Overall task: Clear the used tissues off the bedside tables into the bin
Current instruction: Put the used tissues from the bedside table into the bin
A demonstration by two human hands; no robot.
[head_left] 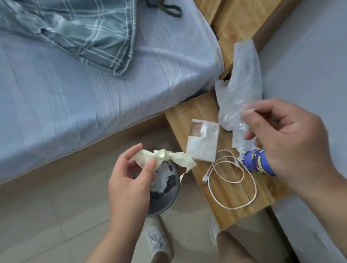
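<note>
Nearest to me was my right hand [286, 137], its forearm coming up from the lower right corner. The fingers were curled, and thumb and forefinger pinched the lower end of a clear plastic bag [242, 89], which stood up from the bedside table [188, 115] towards the wooden headboard [250, 2].

My left hand [128, 183] gripped a crumpled, yellowish tissue [165, 158] between thumb and fingers. It was off the table, and from my view it lay over the far side of the grey bin [171, 200] on the floor, one twisted tail trailing towards the table's edge. Crumpled white paper [163, 177] already lay in the bin.

On the table a flat white packet [203, 142] lay just beside the tissue's tail. A white cable [231, 181] was looped loosely in front of it, and a blue printed tube [257, 163] (partly hidden under my right hand) lay next to the cable.

To the left was the bed [71, 90] in a pale blue sheet, with a plaid blanket [89, 24] bunched at its head. My white shoes [157, 237] stood on the tiles below the bin.
</note>
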